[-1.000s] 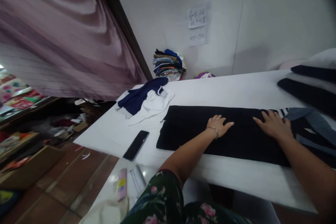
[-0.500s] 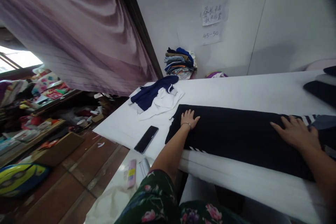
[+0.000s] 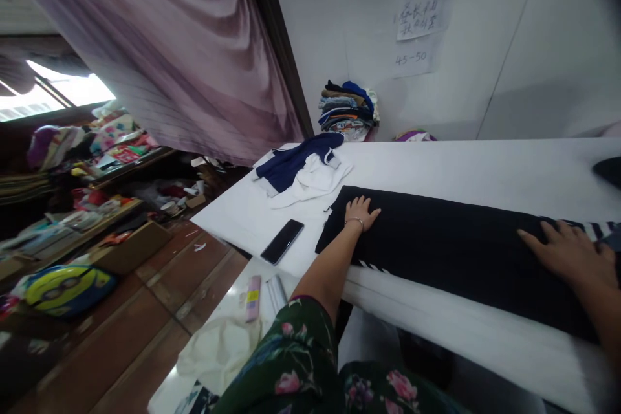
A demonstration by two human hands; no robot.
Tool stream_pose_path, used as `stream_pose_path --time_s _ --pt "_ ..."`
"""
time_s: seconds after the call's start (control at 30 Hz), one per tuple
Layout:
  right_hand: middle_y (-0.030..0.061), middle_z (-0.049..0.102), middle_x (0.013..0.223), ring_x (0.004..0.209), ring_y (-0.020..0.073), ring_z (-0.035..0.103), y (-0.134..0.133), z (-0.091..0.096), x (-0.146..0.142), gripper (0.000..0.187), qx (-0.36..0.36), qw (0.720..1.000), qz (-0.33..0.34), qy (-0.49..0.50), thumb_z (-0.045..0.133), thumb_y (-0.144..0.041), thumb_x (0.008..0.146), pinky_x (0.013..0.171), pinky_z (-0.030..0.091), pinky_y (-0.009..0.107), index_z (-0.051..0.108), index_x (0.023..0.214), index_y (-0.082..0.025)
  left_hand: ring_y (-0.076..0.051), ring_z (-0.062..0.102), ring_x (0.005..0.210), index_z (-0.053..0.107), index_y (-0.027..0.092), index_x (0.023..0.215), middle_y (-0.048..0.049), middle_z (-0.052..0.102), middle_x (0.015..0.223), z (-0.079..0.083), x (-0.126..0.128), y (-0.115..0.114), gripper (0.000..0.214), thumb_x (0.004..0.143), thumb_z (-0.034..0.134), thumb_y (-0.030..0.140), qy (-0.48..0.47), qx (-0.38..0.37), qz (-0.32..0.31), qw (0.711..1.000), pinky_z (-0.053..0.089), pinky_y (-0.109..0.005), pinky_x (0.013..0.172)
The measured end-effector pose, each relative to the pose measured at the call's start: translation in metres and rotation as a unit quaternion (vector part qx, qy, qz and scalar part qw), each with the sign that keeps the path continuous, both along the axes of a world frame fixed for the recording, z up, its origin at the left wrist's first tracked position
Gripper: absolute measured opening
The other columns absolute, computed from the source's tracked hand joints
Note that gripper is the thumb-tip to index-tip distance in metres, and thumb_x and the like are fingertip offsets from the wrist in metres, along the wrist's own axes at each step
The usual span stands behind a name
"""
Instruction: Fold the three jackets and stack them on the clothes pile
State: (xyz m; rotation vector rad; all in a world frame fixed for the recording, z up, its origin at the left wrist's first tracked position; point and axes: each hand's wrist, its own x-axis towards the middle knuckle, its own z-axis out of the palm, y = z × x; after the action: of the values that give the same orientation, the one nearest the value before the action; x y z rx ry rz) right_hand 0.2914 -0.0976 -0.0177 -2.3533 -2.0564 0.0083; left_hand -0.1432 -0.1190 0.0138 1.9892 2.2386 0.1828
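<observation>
A long black folded garment [image 3: 451,246] lies flat along the white table [image 3: 427,165], with white stripes at its near edge and more striped cloth at its right end. My left hand [image 3: 361,212], a bracelet at the wrist, rests with fingers spread on the garment's left end. Farther right, my right hand [image 3: 567,249] lies flat on the same cloth, thumb stretched out to the left. Neither hand grips anything. Beyond my left hand are a crumpled navy garment [image 3: 295,165] and a white garment [image 3: 313,180].
A phone [image 3: 282,241] lies left of the garment. A stack of folded clothes [image 3: 347,110] stands against the wall. On a lower white surface sit a pink packet [image 3: 253,298] and pale cloth [image 3: 218,349]. A curtain [image 3: 204,45] hangs at the left, near cluttered shelves.
The view has turned a little left, so everything sits farther right in the picture. Both hands stay spread on the black garment in about the same places.
</observation>
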Motion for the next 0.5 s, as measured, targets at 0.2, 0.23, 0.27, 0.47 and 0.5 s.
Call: stream_pose_path --time_s 0.2,0.23,0.27,0.47,0.5 --pt "0.0109 0.023 0.153 0.14 0.0272 0.016 0.002 -0.005 0.003 0.082 0.017 1.0 0.005 -0.007 0.004 -0.063 0.083 0.11 0.018 0.051 0.032 0.144 -0.016 -0.022 0.026 0.139 0.041 0.022 0.138 -0.0043 0.037 0.148 0.002 0.002 -0.003 0.064 0.088 0.03 0.061 -0.049 0.04 0.015 0.998 0.019 -0.041 0.115" --pt "0.0115 0.024 0.153 0.14 0.0275 0.017 0.002 -0.006 0.003 0.083 0.018 1.0 0.005 -0.007 0.004 -0.064 0.083 0.11 0.018 0.05 0.033 0.144 -0.015 -0.021 0.027 0.138 0.043 0.022 0.137 -0.0038 0.038 0.148 0.004 0.002 -0.004 0.061 0.089 0.031 0.059 -0.06 0.058 0.016 0.996 0.02 -0.039 0.114" --pt "0.0119 0.025 0.152 0.14 0.0278 0.018 0.002 -0.006 0.003 0.083 0.018 1.0 0.004 -0.008 0.004 -0.063 0.083 0.109 0.018 0.05 0.033 0.144 -0.015 -0.019 0.029 0.137 0.044 0.023 0.135 -0.0033 0.039 0.147 0.006 0.002 -0.006 0.058 0.09 0.032 0.056 -0.069 0.082 0.016 0.994 0.022 -0.037 0.114" --pt "0.0127 0.026 0.152 0.139 0.0277 0.018 0.001 -0.002 0.002 0.082 0.024 1.0 -0.002 0.001 0.005 -0.061 0.083 0.107 0.022 0.05 0.034 0.143 -0.015 -0.02 0.041 0.127 0.051 0.023 0.126 -0.0052 0.051 0.136 0.022 -0.027 -0.038 0.04 0.092 0.041 0.04 -0.089 0.205 0.083 0.971 0.029 -0.034 0.109" --pt "0.0133 0.026 0.151 0.139 0.028 0.018 0.001 -0.001 0.001 0.081 0.018 1.0 0.0 0.002 0.007 -0.062 0.083 0.106 0.023 0.051 0.034 0.143 -0.014 -0.021 0.043 0.125 0.052 0.023 0.125 -0.0065 0.054 0.133 0.023 -0.035 -0.045 0.04 0.09 0.044 0.041 -0.089 0.201 0.121 0.968 0.031 -0.034 0.107"
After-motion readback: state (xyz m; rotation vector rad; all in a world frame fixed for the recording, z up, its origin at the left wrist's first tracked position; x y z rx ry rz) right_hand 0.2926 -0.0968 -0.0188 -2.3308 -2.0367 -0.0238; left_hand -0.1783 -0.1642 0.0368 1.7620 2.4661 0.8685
